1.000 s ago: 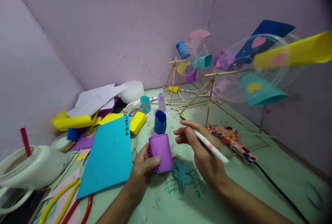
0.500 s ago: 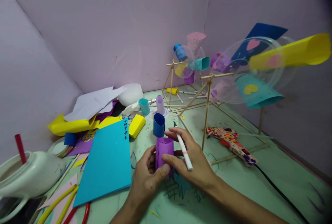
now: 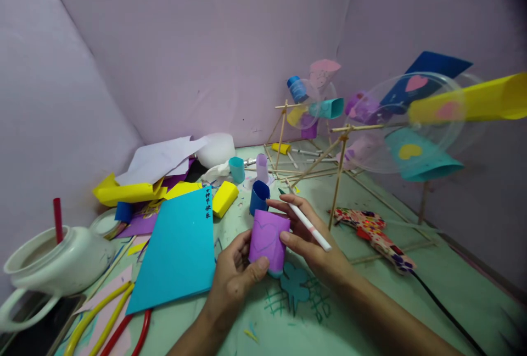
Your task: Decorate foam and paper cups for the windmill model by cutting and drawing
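Observation:
A purple paper tube (image 3: 267, 235) with a heart outline drawn on its side is gripped at its lower left by my left hand (image 3: 235, 271). My right hand (image 3: 319, 249) keeps a white marker pen (image 3: 308, 225) between its fingers, its green tip pointing away from me, while its thumb touches the tube's right side. Just behind the tube stands a dark blue paper tube (image 3: 259, 196). A yellow paper tube (image 3: 225, 199) lies to its left, and teal (image 3: 236, 169) and pale lilac (image 3: 262, 167) tubes stand farther back.
On the right are two stick-framed wheels with paper cups, the nearer having a clear plastic disc (image 3: 395, 153). A patterned glue gun (image 3: 374, 232) with a black cord lies beneath it. Left are blue card (image 3: 177, 257), yellow-handled (image 3: 96, 312) and red-handled (image 3: 144, 334) scissors, and a white teapot (image 3: 74, 257).
The purple tube has been turned and tilted, bringing its heart outline into view. Both hands remain on it, with the pen still in my right. The whole view has shifted slightly.

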`<state>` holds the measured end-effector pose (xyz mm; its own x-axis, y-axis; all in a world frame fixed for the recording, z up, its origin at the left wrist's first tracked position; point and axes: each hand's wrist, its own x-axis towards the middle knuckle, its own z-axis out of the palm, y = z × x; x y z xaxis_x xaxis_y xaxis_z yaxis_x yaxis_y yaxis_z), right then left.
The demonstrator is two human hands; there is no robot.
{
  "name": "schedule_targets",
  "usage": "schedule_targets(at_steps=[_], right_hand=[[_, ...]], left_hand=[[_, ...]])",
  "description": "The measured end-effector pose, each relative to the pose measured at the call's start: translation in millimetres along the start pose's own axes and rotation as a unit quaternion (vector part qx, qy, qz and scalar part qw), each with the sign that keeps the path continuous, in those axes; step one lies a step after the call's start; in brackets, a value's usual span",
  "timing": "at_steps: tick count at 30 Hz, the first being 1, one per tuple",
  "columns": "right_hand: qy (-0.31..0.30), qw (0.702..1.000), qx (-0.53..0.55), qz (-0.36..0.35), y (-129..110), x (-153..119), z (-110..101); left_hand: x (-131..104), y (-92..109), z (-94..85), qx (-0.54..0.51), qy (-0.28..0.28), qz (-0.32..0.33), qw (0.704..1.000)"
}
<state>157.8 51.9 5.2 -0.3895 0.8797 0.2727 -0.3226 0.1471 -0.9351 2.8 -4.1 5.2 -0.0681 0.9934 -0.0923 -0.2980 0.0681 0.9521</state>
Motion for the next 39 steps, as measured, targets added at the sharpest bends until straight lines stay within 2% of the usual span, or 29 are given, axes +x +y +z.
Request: schedule_targets(at_steps=[8, 12, 14, 17, 19, 21, 22, 24, 26, 28, 30, 33, 36, 39], right_hand=[[0.017, 0.998, -0.067, 0.009, -5, -2, 7], [0.022, 0.998, -0.059, 0.0, -4, -2, 10], [0.011, 1.0, -0.025, -0.007, -5, -2, 11], [-0.003, 0.999, 0.053, 0.009, -8, -3, 12], [-0.013, 0.995, 0.093, 0.032, -10, -3, 12], [-0.022, 0.992, 0.109, 0.052, -13, -3, 12], [-0.023, 0.992, 0.107, 0.06, -14, -3, 11], [-0.013, 0.994, 0.089, 0.066, -15, -2, 9], [0.004, 0.997, 0.053, 0.059, -16, 0, 6], [0.021, 0.999, -0.005, 0.041, -16, 1, 5], [0.046, 0.995, -0.085, 0.008, -15, 0, 6], [0.062, 0.983, -0.17, -0.026, -15, -2, 11], [0.054, 0.993, -0.107, -0.011, -16, -2, 14], [0.105, 0.994, -0.017, 0.005, -16, 1, 11]], left_hand=[[1, -5, -0.4, 0.021, -0.036, -0.015, 0.999], [1, -4, -4.4, -0.057, -0.045, -0.052, 0.996], [-1, 0, -7.4, -0.137, -0.06, -0.08, 0.985], [-3, 7, -10.5, -0.237, -0.131, -0.122, 0.955], [-5, 10, -10.2, -0.267, -0.181, -0.16, 0.933], [-6, 9, -7.7, -0.269, -0.193, -0.196, 0.923], [-6, 8, -5.9, -0.259, -0.181, -0.206, 0.926], [-5, 5, -2.1, -0.211, -0.11, -0.2, 0.95], [-4, 1, 1.2, -0.138, -0.021, -0.144, 0.98], [-3, -1, 3.6, -0.062, 0.032, -0.063, 0.996], [-4, -3, 5.5, -0.006, 0.039, 0.0, 0.999], [-7, -4, 8.4, 0.032, 0.043, 0.023, 0.998], [-8, 0, 8.9, 0.01, 0.036, -0.009, 0.999], [-6, 7, 4.7, -0.073, 0.028, -0.058, 0.995]])
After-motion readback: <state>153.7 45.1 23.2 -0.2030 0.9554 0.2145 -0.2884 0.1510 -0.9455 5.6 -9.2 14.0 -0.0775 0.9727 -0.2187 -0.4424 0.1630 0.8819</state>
